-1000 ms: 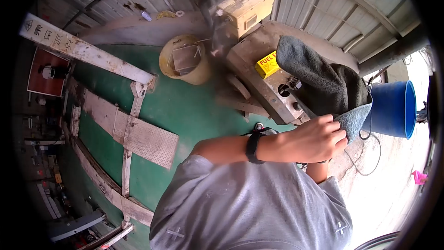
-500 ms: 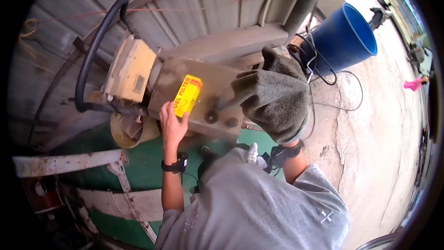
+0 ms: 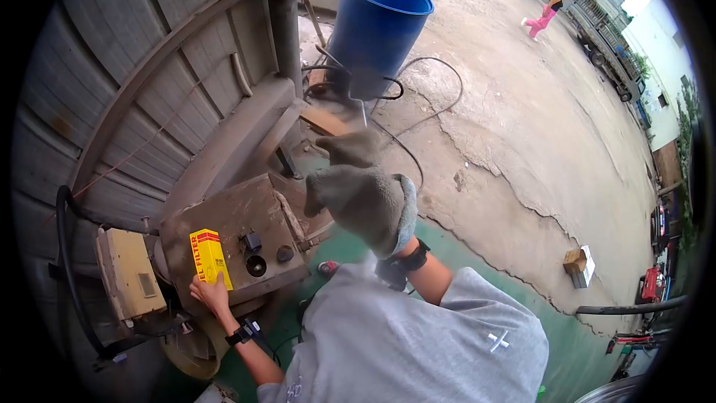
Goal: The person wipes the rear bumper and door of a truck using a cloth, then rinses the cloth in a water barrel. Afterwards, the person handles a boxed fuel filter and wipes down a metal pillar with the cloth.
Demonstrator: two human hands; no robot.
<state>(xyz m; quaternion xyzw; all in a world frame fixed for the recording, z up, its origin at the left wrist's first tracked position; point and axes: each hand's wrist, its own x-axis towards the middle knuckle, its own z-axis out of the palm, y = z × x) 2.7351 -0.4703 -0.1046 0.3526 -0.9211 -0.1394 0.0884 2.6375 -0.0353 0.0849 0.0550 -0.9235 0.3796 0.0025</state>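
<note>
At the lower left, my left hand (image 3: 211,295) grips the near end of a yellow and red fuel filter box (image 3: 212,255), its thumb on the printed face. Under the box is the dusty top of a metal casing (image 3: 179,216). Beside the box, the casing has a dark round opening (image 3: 256,265), a small dark block (image 3: 252,242) and a round knob-like cap (image 3: 285,254). A grey towel-like cover (image 3: 365,205) with a pale blue edge encloses my right hand, raised right of the casing. Its fingers are hidden inside.
A cream box-shaped unit (image 3: 132,272) and a curved black hose (image 3: 67,269) stand left of the casing. A blue barrel (image 3: 377,33) with cables stands beyond. Farther off are a cardboard box (image 3: 578,266), a person in pink trousers (image 3: 543,19) and a truck (image 3: 608,48).
The view has swung right, bringing the yard, the truck and the person into fuller sight. My left hand stays at the fuel filter box. The covered right hand has shifted away from over the casing.
</note>
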